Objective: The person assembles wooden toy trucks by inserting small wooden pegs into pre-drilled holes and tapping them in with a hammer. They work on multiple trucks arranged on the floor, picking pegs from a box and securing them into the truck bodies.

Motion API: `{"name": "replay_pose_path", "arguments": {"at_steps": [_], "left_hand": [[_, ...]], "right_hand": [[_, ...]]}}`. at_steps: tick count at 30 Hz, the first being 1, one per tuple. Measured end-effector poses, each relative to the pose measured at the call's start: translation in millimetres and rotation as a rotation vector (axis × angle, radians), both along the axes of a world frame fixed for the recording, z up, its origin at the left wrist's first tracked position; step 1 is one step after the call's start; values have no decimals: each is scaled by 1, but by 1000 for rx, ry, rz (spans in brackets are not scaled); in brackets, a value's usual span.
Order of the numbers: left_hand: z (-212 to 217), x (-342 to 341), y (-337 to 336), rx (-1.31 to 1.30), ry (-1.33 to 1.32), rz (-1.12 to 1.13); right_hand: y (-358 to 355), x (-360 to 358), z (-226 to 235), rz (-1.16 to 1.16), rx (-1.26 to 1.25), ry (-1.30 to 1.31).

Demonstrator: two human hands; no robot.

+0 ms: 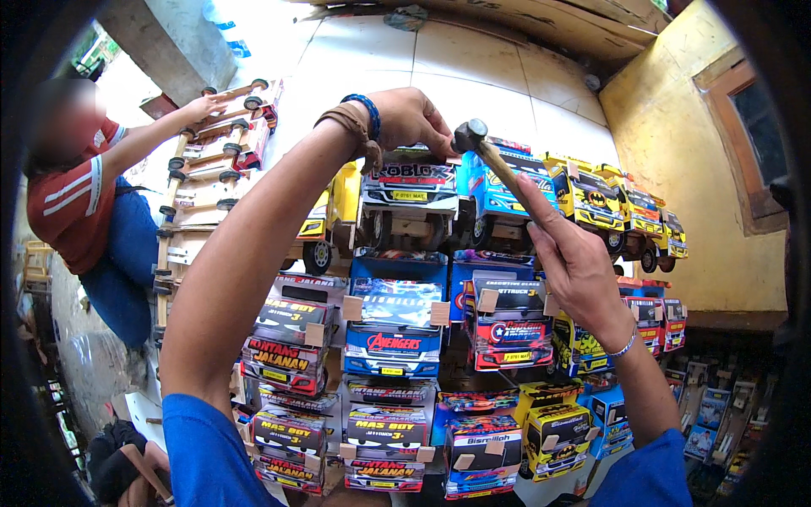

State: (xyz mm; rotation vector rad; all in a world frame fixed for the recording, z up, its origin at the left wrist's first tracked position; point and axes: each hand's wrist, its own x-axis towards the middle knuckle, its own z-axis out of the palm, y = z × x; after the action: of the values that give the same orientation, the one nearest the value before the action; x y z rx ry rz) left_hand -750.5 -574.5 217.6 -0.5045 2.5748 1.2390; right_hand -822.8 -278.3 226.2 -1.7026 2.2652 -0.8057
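Observation:
My right hand (579, 266) is closed around the handle of a hammer (498, 165), its index finger stretched along the wood. The dark metal hammer head is beside the fingertips of my left hand (410, 120). Those fingers are pinched together at the top edge of a black-and-white toy truck (410, 188); whatever they hold is too small or hidden to make out. Right of that truck stands a light-blue toy truck (507, 186), partly behind the hammer and my right hand. A yellow toy truck (338, 203) is on its left, partly covered by my left forearm.
Several yellow trucks (596, 198) continue the row rightward. Nearer me are more rows, including a blue truck (393, 338) with small wooden blocks. At left, another person (84, 194) reaches to wheeled wooden frames (207, 160). A yellow wall (667, 101) bounds the right side.

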Motion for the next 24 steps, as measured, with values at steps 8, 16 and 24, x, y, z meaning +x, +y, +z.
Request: {"name": "replay_pose_path", "arguments": {"at_steps": [8, 16, 24], "left_hand": [[4, 2, 2, -50, -10, 12], [-1, 1, -3, -93, -36, 13], [2, 0, -1, -71, -68, 34]], "right_hand": [[-6, 3, -1, 38, -12, 45], [-10, 4, -3, 45, -37, 113], [-11, 9, -12, 49, -172, 116]]}}
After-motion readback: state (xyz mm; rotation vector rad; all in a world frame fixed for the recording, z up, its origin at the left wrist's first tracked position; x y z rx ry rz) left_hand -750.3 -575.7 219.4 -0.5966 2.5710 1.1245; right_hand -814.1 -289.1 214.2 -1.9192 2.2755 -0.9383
